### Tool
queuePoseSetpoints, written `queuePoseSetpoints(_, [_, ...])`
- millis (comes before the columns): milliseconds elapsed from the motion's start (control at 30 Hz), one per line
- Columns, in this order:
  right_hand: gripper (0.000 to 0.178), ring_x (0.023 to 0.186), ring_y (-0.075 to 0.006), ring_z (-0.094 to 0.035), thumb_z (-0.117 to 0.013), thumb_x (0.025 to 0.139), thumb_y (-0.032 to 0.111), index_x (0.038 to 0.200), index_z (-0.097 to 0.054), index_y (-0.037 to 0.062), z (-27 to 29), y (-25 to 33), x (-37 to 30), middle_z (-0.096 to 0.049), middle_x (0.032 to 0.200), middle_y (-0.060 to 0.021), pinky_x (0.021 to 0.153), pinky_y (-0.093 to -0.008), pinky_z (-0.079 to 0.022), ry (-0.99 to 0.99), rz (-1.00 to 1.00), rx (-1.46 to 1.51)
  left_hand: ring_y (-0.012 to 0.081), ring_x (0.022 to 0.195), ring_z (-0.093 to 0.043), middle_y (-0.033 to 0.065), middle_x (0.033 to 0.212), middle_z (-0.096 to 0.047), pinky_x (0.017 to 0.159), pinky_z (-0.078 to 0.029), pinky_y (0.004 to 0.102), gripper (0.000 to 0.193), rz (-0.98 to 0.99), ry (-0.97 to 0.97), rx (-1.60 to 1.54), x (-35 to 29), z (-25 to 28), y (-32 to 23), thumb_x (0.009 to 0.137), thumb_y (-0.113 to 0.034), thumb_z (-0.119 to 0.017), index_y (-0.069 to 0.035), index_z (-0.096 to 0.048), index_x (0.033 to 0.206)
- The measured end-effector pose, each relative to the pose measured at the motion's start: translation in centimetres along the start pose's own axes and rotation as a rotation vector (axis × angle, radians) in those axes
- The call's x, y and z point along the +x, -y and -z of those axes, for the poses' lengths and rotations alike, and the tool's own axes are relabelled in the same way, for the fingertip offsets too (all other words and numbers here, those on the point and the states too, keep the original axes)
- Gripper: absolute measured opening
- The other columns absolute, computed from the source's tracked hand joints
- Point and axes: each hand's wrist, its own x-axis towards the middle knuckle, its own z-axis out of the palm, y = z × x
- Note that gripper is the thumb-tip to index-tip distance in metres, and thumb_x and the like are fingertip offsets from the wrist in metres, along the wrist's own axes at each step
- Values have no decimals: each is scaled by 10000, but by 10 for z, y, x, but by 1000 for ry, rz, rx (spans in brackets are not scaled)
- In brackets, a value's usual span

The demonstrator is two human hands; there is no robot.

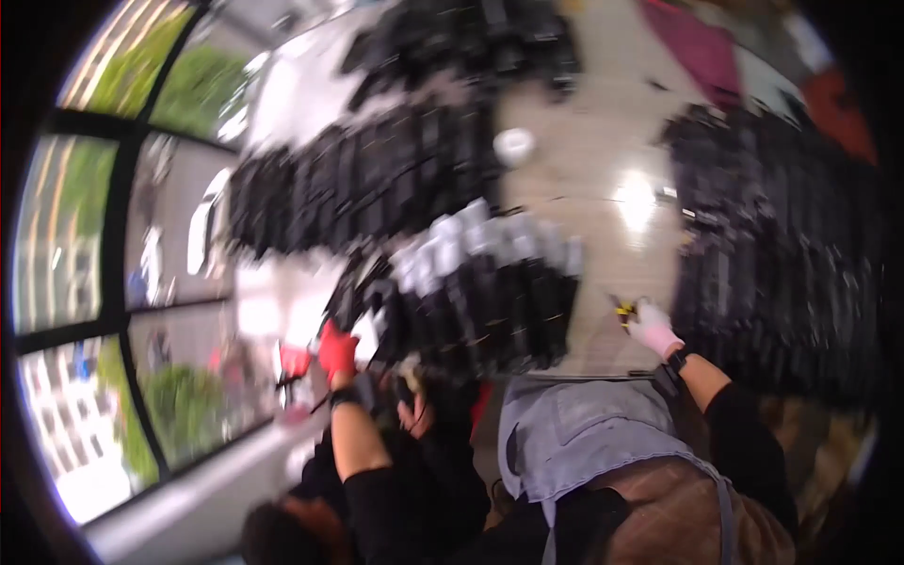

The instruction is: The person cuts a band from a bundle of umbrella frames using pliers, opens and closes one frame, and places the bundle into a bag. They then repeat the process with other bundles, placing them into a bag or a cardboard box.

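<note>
Grasping a pointed yellow-and-black tool (623, 312), the white-gloved right hand (652, 327) might, swinging left, snag the white-tipped black strips (508, 311) along the near counter edge (595, 367); red-gloved left hand (336, 352): grip unclear.

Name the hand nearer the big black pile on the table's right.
Right. The right hand is just left of the big black pile; the left hand, much farther left.

You have two gloved hands (338, 356). Your right hand (653, 327) has one yellow tool (624, 313), with one white round thing (514, 146) past it. You see four black piles (363, 184): one beside your left hand (337, 352), two past it, one right of your right hand.
</note>
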Motion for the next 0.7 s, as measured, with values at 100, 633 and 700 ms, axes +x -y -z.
queuePoseSetpoints(100, [288, 970, -396, -599, -617, 786, 219, 999, -597, 27, 9, -9, -5, -607, 1016, -205, 834, -482, -495, -74, 138, -21, 406, 923, -640, 250, 1097, -639, 807, -529, 410, 617, -392, -354, -8, 4, -20, 130, 693, -126, -744, 30, -524, 1248])
queuePoseSetpoints(633, [157, 919, -339, -573, -612, 780, 150, 922, -594, 87, 103, -155, -144, -589, 965, -135, 779, -452, -459, -976, -143, -257, 393, 1203, -488, 261, 1348, -444, 979, -420, 521, 1278, -290, -75, 357, 88, -62, 73, 654, -767, -635, 66, -112, 1470])
queuePoseSetpoints(700, [261, 958, -332, -566, -642, 793, 231, 994, -568, 81, 114, -188, -149, -581, 1007, -127, 781, -455, -460, -1119, -547, -358, 397, 1174, -505, 261, 1319, -468, 967, -430, 512, 1259, -496, -235, 228, 92, -57, 80, 658, -755, -645, 76, -144, 1460])
